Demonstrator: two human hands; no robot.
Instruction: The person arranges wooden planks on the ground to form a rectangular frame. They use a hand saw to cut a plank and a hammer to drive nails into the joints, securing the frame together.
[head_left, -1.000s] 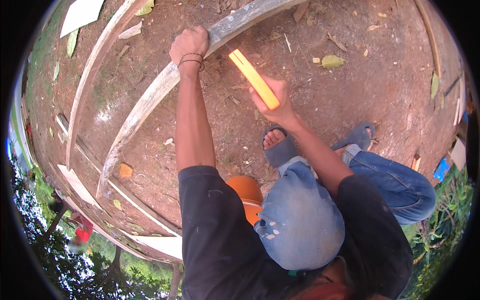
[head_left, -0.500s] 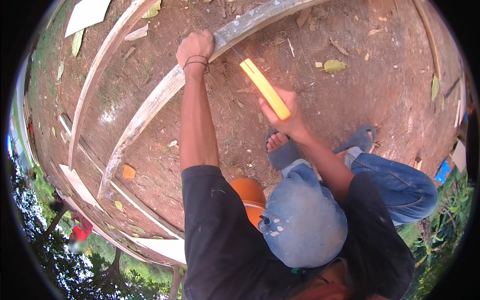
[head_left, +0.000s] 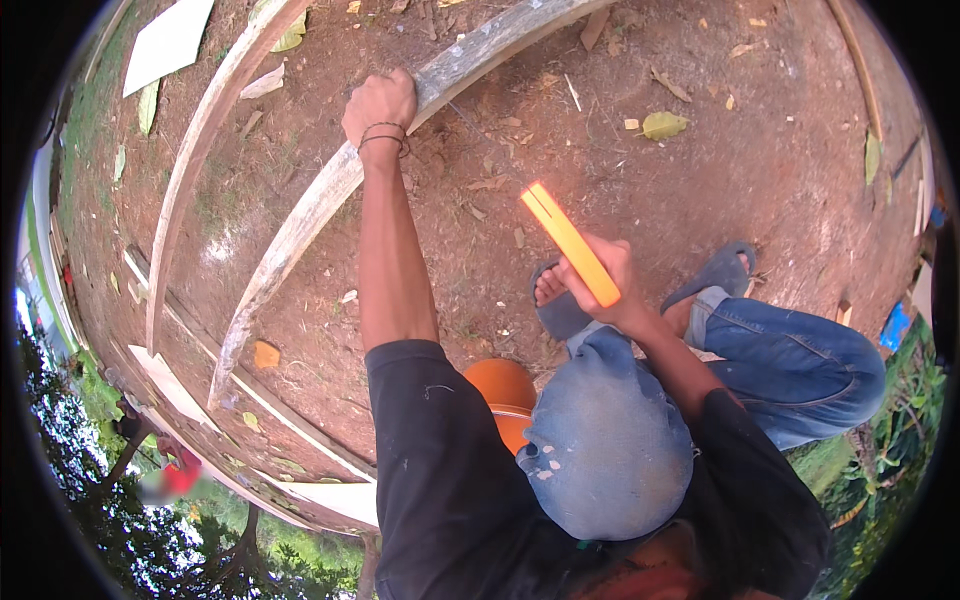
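My left hand [head_left: 381, 108] is closed over the upper edge of a long, weathered wooden beam [head_left: 290, 222], wearing a dark cord at its wrist. In my right hand [head_left: 607, 275] is the yellow-orange handle of what looks like a handsaw [head_left: 572, 246], its slotted end angled up and left toward the beam. A thin dark line between the handle and the beam seems to be the blade, seen edge-on. Whether its teeth touch the wood, I cannot tell.
Another wooden beam [head_left: 180, 190] lies to the left, beside a white board [head_left: 168, 45]. An orange bucket-like container [head_left: 500, 385] stands by my knee [head_left: 605, 460]. My sandalled feet rest on reddish soil [head_left: 680, 190] with scattered leaves. A person in red [head_left: 180, 475] is far left.
My right hand has drawn the saw handle back, down and to the right, away from the beam. My left hand keeps its grip, and the view has shifted slightly.
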